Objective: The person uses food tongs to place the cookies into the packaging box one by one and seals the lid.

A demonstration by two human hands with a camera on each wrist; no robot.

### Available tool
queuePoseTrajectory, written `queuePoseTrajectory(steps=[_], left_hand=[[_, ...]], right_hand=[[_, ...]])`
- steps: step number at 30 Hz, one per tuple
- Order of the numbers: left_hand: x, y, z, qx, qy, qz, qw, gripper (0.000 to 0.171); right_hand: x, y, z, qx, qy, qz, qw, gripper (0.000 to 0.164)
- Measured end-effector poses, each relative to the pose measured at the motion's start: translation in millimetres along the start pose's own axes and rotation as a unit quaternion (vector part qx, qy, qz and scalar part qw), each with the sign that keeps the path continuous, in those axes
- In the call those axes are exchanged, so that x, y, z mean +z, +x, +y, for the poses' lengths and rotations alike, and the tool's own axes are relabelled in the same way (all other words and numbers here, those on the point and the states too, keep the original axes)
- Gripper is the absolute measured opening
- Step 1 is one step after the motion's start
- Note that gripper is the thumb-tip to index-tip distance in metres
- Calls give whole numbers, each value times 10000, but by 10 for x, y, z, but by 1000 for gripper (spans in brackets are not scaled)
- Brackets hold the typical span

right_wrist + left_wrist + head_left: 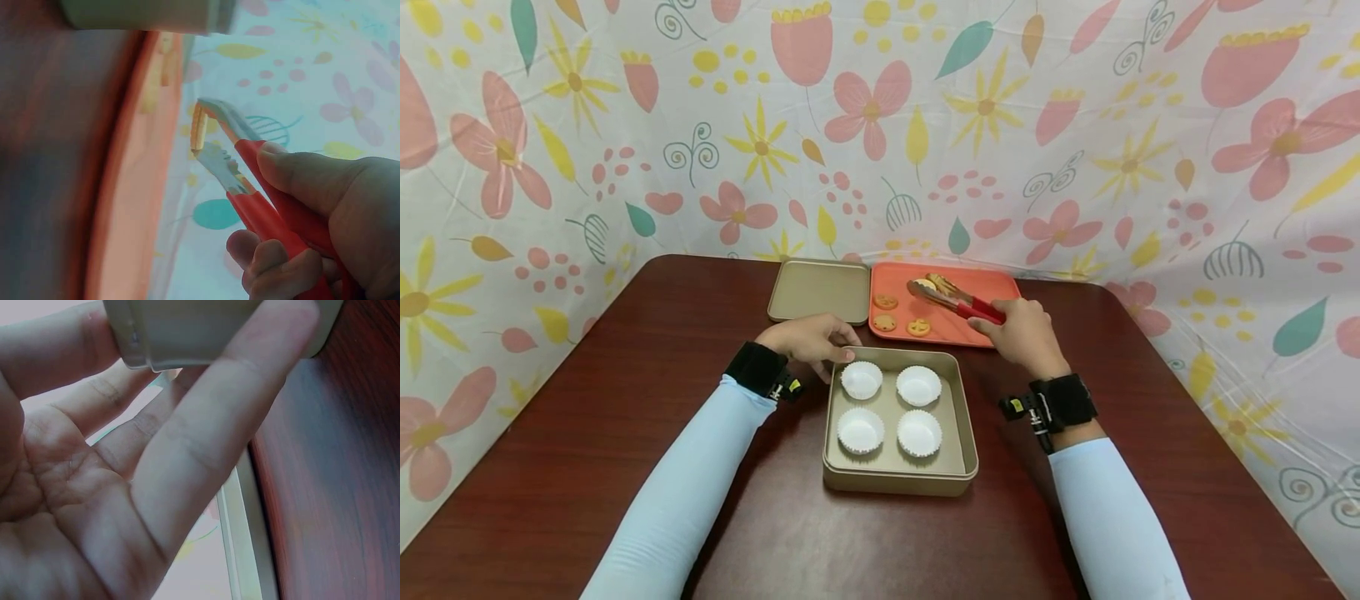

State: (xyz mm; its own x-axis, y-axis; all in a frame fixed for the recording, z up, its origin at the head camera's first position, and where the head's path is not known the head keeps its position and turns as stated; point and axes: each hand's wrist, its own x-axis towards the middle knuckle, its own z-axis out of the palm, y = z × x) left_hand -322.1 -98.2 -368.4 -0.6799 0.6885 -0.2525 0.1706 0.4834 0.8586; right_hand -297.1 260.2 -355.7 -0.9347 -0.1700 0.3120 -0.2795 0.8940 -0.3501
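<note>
A gold baking tin (901,482) holds several white paper cups (861,380) in rows. My left hand (811,340) grips the tin's back left corner. The left wrist view shows the fingers (206,431) against the outside of its wall. My right hand (1024,335) grips red-handled tongs (970,308) over an orange tray (970,332). Between the tips of the tongs is a cookie (199,128), held above the tray in the right wrist view. Several other cookies (918,327) lie on the tray.
A shallow gold lid (820,292) lies behind the tin, left of the orange tray. All stand on a dark brown table (760,525). A flower-patterned cloth (880,167) hangs behind and beside the table.
</note>
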Motion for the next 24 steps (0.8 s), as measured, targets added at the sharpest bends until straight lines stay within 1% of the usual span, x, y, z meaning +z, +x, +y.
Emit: queuePoseTrajectory(steps=[6, 10, 14, 19, 24], left_hand=[[5, -9, 6, -50, -34, 30, 10000, 30], [9, -14, 9, -54, -28, 33, 10000, 30], [9, -21, 16, -38, -29, 29, 10000, 30], [8, -26, 25, -30, 13, 30, 10000, 29], [6, -16, 16, -39, -10, 31, 10000, 29]], right_hand=[[-147, -31, -104, 44, 29, 30, 10000, 53], [-246, -59, -160, 112, 44, 2, 9999, 59], [-379, -109, -227, 78, 64, -14, 9999, 62], [-571, -184, -350, -118, 8, 12, 9999, 63], [-719, -260, -464, -144, 14, -148, 9998, 66]])
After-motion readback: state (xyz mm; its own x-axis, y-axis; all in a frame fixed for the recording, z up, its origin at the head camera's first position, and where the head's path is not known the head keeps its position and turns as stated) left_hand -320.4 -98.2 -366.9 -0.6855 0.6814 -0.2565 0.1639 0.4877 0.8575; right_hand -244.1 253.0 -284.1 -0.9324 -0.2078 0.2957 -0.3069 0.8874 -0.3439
